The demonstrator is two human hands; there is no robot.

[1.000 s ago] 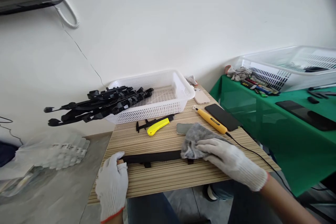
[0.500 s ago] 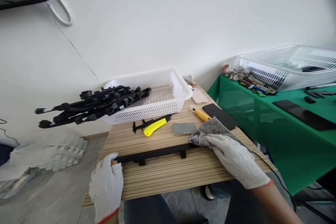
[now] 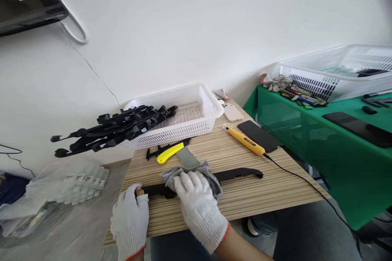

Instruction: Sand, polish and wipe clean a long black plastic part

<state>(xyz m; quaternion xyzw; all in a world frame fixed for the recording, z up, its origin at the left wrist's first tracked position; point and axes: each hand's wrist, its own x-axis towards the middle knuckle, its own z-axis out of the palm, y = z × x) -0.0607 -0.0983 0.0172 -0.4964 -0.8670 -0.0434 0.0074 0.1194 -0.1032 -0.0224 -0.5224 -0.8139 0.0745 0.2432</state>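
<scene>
A plain white wall [image 3: 196,28] backs a striped wooden table [image 3: 275,187] beside a green-covered table [image 3: 321,147].

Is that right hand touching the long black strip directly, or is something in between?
Something is in between: a grey cloth lies under the right hand, pressed onto the black strip. The left hand grips the strip's near end directly, through its glove only.

The right hand [image 3: 197,200] presses a grey cloth [image 3: 190,173] onto a black strip [image 3: 235,174] whose end the left hand [image 3: 131,220] pins.
</scene>
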